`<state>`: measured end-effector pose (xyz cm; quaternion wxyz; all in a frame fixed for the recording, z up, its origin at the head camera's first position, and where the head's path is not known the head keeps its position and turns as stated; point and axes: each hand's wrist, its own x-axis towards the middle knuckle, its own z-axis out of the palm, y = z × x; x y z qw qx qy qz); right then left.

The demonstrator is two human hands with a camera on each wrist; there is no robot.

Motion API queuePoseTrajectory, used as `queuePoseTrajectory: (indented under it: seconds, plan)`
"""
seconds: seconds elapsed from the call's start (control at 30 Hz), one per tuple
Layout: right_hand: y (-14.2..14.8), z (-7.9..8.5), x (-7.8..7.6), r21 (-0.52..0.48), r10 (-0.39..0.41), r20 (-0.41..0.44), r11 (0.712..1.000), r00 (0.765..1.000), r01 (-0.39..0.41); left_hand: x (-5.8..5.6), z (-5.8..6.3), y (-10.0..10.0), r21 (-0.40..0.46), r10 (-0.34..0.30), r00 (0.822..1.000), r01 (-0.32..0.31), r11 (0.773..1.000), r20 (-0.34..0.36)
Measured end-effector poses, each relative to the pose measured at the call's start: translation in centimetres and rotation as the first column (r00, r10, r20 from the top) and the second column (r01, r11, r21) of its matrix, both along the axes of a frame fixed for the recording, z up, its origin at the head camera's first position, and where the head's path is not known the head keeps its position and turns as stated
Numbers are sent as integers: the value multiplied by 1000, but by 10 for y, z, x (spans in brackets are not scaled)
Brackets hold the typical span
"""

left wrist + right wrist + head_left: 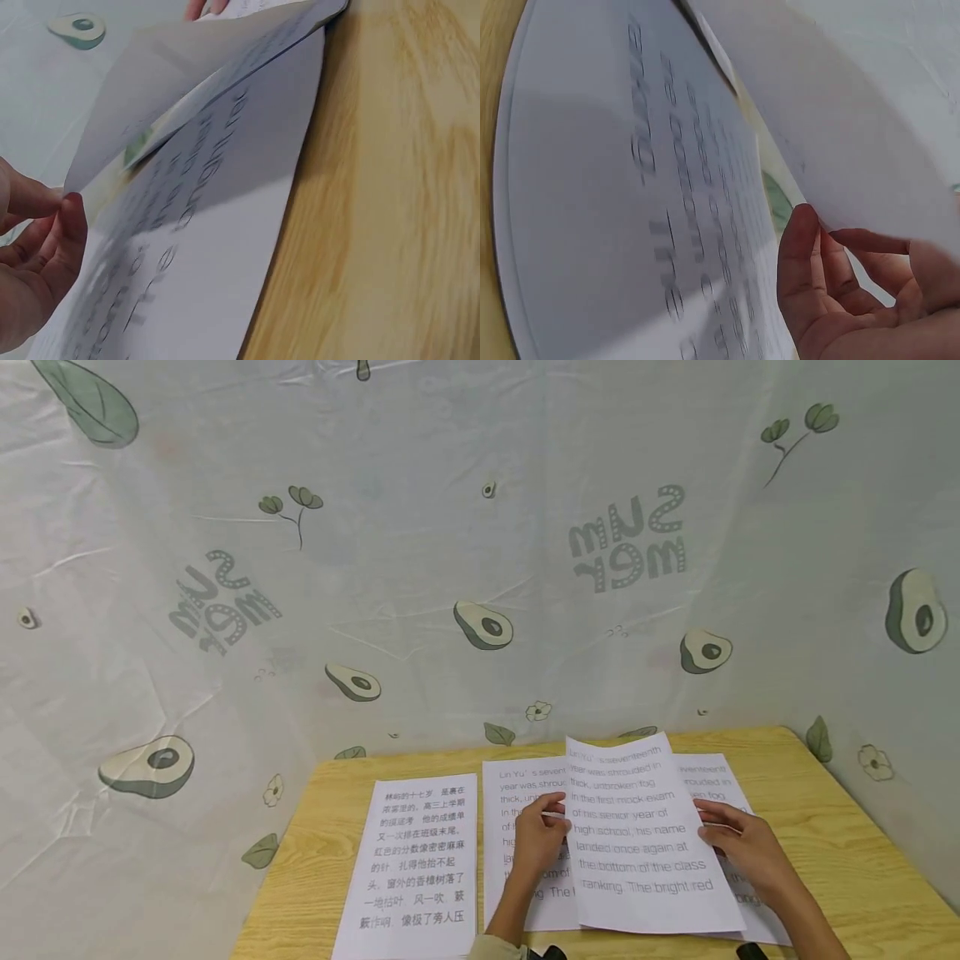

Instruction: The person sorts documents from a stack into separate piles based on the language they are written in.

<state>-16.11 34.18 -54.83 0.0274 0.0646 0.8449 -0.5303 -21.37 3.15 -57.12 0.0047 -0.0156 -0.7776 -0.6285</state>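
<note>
Between both hands a printed sheet of paper with large English text is held up, its upper part raised off the table. My left hand pinches its left edge between thumb and fingers, as the left wrist view shows at close range. On the opposite edge, my right hand pinches the paper in the same way. Beneath lie an English-printed sheet on the left and another printed sheet on the right, both partly covered by the raised one.
A sheet with Chinese text lies flat at the left of the wooden table. Behind the table hangs a pale cloth printed with avocados, leaves and lettering. The table's right edge slants toward the front corner.
</note>
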Motion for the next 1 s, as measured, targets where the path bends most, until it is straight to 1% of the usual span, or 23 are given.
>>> queuePoseTrajectory:
  seconds: [0.17, 0.27, 0.37, 0.47, 0.7, 0.87, 1.0]
  plan:
    - [16, 2, 1, 30, -26, 15, 999, 1000, 26, -2, 1, 16, 22, -16, 1000, 16, 1000, 1]
    - [27, 0, 2, 66, -35, 27, 997, 999, 33, -3, 2, 27, 29, -23, 1000, 22, 999, 9]
    - [37, -3, 2, 93, -34, 13, 995, 999, 33, -3, 3, 38, 21, -33, 999, 33, 999, 18]
    - [45, -5, 3, 111, -33, 2, 993, 999, 33, -4, 1, 46, 14, -46, 999, 46, 999, 13]
    - [58, -6, 7, 133, -43, -20, 990, 999, 45, -5, -2, 63, 4, -59, 998, 59, 998, 12]
    - [66, -5, 8, 159, -44, -20, 986, 999, 47, -7, -3, 75, 33, -71, 997, 70, 997, 32]
    - [73, -5, 8, 156, -38, -16, 987, 999, 40, -7, -2, 83, 16, -81, 996, 81, 997, 31]
